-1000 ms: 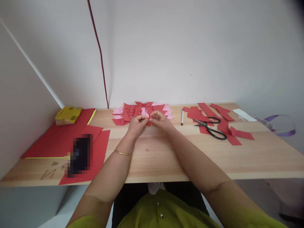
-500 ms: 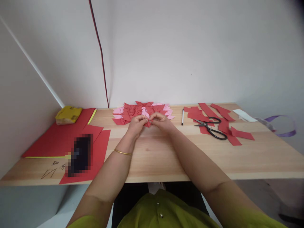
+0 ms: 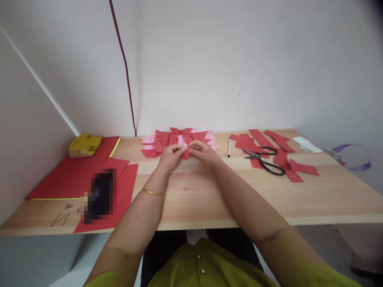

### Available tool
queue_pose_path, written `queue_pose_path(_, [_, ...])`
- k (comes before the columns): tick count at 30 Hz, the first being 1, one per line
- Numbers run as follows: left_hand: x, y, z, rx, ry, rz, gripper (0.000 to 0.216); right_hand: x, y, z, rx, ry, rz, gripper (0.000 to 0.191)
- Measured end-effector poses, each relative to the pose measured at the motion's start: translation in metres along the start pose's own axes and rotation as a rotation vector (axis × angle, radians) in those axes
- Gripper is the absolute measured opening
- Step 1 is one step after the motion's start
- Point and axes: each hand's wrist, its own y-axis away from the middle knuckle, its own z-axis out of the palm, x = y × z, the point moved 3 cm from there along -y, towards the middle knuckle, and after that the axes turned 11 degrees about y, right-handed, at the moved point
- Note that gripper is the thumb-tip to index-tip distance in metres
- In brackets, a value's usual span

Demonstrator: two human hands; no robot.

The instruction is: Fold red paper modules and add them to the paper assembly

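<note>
My left hand (image 3: pixel 170 156) and my right hand (image 3: pixel 204 153) meet over the middle of the wooden table (image 3: pixel 209 195). Both pinch a small folded red paper piece (image 3: pixel 186 154) between their fingertips. Just behind the hands lies a pile of folded red and pink paper pieces (image 3: pixel 167 140), fanned out against the wall. A gold bangle (image 3: pixel 153 192) sits on my left wrist.
Black scissors (image 3: pixel 266 160) lie on red paper strips (image 3: pixel 278 153) at the right, with a pen (image 3: pixel 229 146) beside them. Red paper sheets (image 3: pixel 74 175), a yellow packet (image 3: pixel 85 145) and a blurred dark object (image 3: pixel 98 196) are at the left. A purple ribbon (image 3: pixel 356 157) lies far right.
The hands stay in nearly the same place; the fingers shift slightly on the small red piece.
</note>
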Motion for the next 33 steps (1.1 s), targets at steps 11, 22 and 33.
queue_pose_path(11, [0.011,0.002,0.005,0.001,-0.262,0.150,0.016,-0.011,0.003,0.001,0.004,0.217,0.047,0.027])
queue_pose_path(22, [0.009,0.002,0.004,-0.093,-0.136,0.099,0.016,-0.011,0.005,-0.002,-0.076,0.246,-0.082,0.026])
queue_pose_path(33, [0.001,-0.003,-0.003,-0.037,-0.164,0.069,0.017,-0.002,0.003,0.001,-0.082,0.097,0.083,0.032])
